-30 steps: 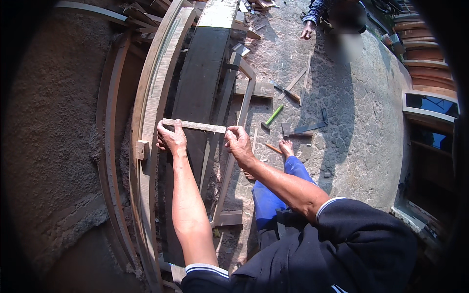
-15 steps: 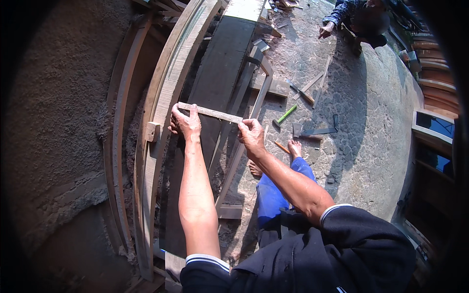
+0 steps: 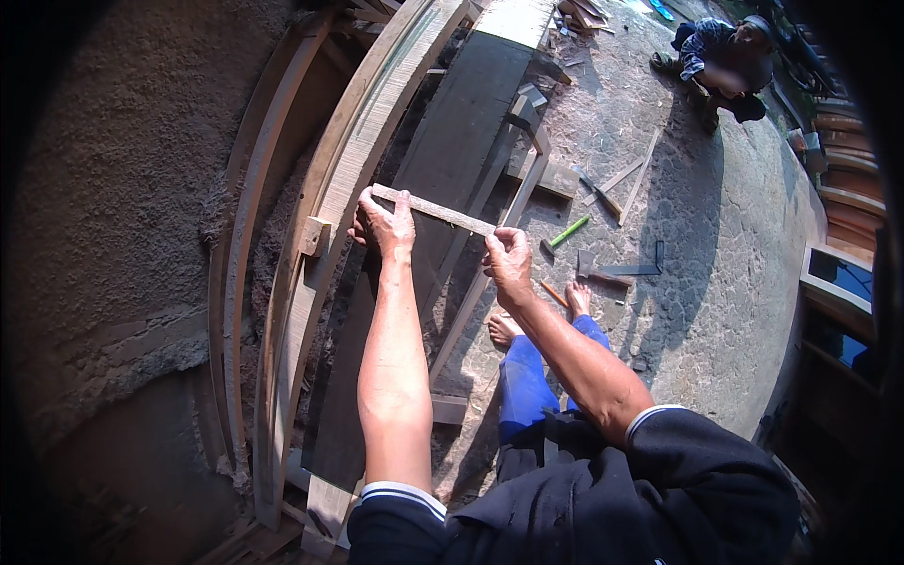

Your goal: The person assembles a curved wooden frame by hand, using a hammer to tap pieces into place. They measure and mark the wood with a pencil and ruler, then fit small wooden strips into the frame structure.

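A thin, narrow wooden strip (image 3: 441, 213) is stretched between my two hands above a wide dark plank (image 3: 461, 108). My left hand (image 3: 384, 226) pinches its left end, thumb on the near face and fingers behind. At the other end, my right hand (image 3: 509, 262) grips the strip between thumb and fingertips. The strip slopes slightly down to the right. Just left of my left hand runs a long timber (image 3: 350, 160), with a small wooden block (image 3: 314, 236) on its side.
On the rough ground to the right lie a green-handled hammer (image 3: 571, 231), another hammer-like tool (image 3: 603, 195), a dark carpenter's square (image 3: 650, 270) and an orange stick (image 3: 554, 294). A person (image 3: 725, 66) crouches at the far right. A rough wall (image 3: 141, 188) rises on the left.
The view has shifted, so the scene sits further right. Both hands still hold the strip in much the same way. The other person's outstretched hand has drawn in toward their body.
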A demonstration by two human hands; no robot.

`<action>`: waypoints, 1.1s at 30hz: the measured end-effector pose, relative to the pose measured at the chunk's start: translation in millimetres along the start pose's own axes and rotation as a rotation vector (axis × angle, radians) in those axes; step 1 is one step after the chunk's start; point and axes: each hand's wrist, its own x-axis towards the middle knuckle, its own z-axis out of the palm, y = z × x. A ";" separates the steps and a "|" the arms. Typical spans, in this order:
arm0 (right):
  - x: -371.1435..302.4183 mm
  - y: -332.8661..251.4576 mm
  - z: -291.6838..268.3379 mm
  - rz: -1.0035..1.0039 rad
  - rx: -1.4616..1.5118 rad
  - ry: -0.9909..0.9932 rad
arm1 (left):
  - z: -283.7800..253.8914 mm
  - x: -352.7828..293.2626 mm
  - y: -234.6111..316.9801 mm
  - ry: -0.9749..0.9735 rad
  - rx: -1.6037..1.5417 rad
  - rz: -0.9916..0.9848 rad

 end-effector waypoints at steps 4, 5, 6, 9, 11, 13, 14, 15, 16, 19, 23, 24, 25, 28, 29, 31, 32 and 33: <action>-1.2 7.5 0.5 -0.042 0.072 -0.001 | 2.9 2.6 -1.3 0.015 0.009 0.020; -3.2 9.0 -0.3 -0.009 0.130 -0.003 | 3.6 3.2 -1.7 0.012 0.020 0.007; -4.5 9.8 -0.6 -0.018 0.139 -0.007 | 4.1 3.7 -2.2 0.020 -0.002 0.022; -5.5 9.7 1.2 -0.004 0.139 0.005 | 4.1 4.4 -4.0 0.016 0.048 0.046; -3.2 8.1 3.8 0.042 0.136 0.014 | 4.0 5.0 -4.8 0.019 0.050 0.057; 0.8 6.5 6.7 0.033 0.115 0.019 | 4.3 5.6 -5.5 0.008 0.074 0.047; 2.9 6.1 7.9 0.032 0.093 0.028 | 4.4 5.8 -6.1 0.016 0.064 0.041; 4.3 6.1 8.9 0.034 0.070 0.039 | 5.2 6.2 -6.3 0.013 0.075 0.049; 5.6 6.5 9.6 0.044 0.042 0.052 | 5.7 6.4 -6.9 0.016 0.061 0.048; 7.7 8.4 11.1 0.019 0.024 0.067 | 7.9 6.7 -8.0 0.038 0.057 0.045; 9.5 9.4 13.6 -0.029 -0.025 0.093 | 7.6 6.7 -7.4 0.076 0.028 0.081; 10.1 9.4 14.4 -0.055 -0.001 0.103 | 6.3 7.1 -7.3 0.058 0.024 0.080; 10.9 8.9 15.2 -0.047 -0.001 0.112 | 6.0 6.6 -6.2 0.038 0.021 0.080; 12.2 7.6 17.1 -0.033 -0.048 0.142 | 2.5 6.6 -4.7 -0.025 0.039 0.022; 12.6 7.1 17.3 -0.069 -0.037 0.133 | 2.4 6.5 -3.9 -0.031 0.056 0.009; 12.9 6.9 17.5 -0.029 -0.019 0.137 | 2.6 6.9 -3.9 -0.022 0.023 0.023; 12.9 7.1 17.5 -0.028 -0.040 0.139 | 3.3 7.0 -4.5 -0.012 0.018 0.032; 13.4 7.2 17.5 -0.001 -0.034 0.142 | 4.4 7.6 -5.2 -0.011 0.021 0.022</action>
